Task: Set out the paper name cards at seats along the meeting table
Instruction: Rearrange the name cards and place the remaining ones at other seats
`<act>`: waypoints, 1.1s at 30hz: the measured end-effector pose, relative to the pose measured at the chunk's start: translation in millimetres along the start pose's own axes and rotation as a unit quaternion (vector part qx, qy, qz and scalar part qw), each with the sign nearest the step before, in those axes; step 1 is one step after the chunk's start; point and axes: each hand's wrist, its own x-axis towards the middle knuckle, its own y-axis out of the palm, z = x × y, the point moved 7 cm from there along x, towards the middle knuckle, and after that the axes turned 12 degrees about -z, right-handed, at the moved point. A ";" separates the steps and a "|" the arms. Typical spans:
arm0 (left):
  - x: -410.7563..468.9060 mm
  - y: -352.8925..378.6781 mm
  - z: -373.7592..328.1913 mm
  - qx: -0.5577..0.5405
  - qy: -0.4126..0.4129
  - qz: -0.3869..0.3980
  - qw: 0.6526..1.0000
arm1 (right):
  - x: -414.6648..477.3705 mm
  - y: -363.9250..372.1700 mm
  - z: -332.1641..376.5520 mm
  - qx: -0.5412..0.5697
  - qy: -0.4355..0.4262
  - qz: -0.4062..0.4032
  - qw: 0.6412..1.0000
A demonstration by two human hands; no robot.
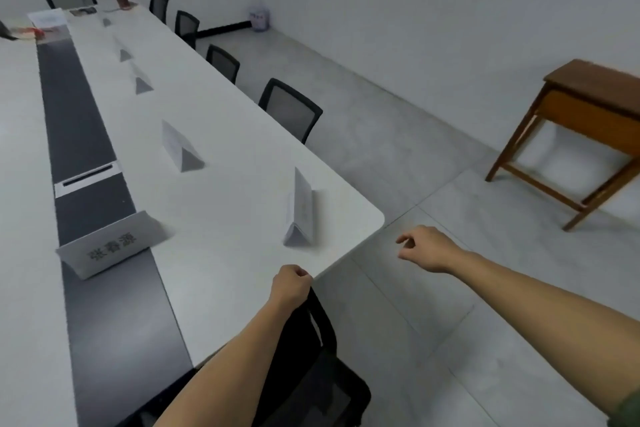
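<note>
Facing the table [242,156], a person sees one card [107,246] on the dark strip [79,121] and a row [180,149] of five at the right-side seats, apparently done. Left hand [291,284] clenched, empty, above a chair [322,329]; right hand [429,250] loosely curled, empty. No spare cards show. Left-side seats cut off; far cards blurred.

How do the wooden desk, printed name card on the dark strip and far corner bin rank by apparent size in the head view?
1. Brown wooden desk.
2. White folded paper name card on the dark strip.
3. Small pale bin, though distance shrinks it.
</note>
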 end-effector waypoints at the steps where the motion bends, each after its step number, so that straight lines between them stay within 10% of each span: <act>1: 5.6 0.6 -9.9 -0.009 -0.011 -0.009 1.000 | 17.4 -8.2 -2.1 -0.004 -0.004 -0.003 1.000; 10: 69.6 6.1 -60.2 -0.138 -0.136 -0.112 0.975 | 178.8 -4.7 18.0 0.023 -0.103 0.072 0.992; 23: 91.7 10.5 -64.2 -0.324 -0.317 -0.279 0.847 | 313.6 25.1 153.4 0.010 -0.269 0.167 0.949; 33: 129.3 7.1 -58.0 -0.305 -0.388 -0.301 0.816 | 353.6 89.7 210.4 0.087 -0.234 0.244 0.937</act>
